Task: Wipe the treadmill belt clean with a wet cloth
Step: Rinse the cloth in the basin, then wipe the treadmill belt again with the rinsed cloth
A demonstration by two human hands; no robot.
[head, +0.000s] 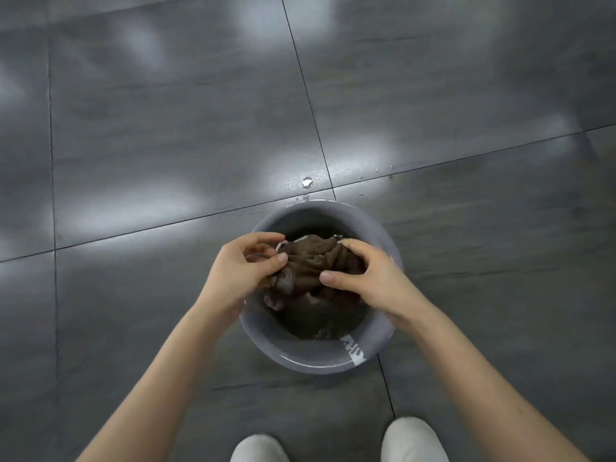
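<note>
Gripping bunched brown cloth (313,261) with left hand (245,266) and right hand (370,278), fingers curled round it, thumbs on top. Held over grey basin (290,356) on tiled floor (166,145), lower folds hanging inside above shallow water (300,323).

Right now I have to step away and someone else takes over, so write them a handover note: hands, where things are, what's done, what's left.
Left hand: grips the brown cloth at its left end.
Right hand: grips the cloth's right side, fingers curled over it.
Cloth: bunched, held over the grey basin, which holds water and stands on the tiled floor.
Done: cloth looks wet; water drops lie beyond the basin.
Left: probably wring it, then wipe the treadmill belt, which is not in view.
</note>
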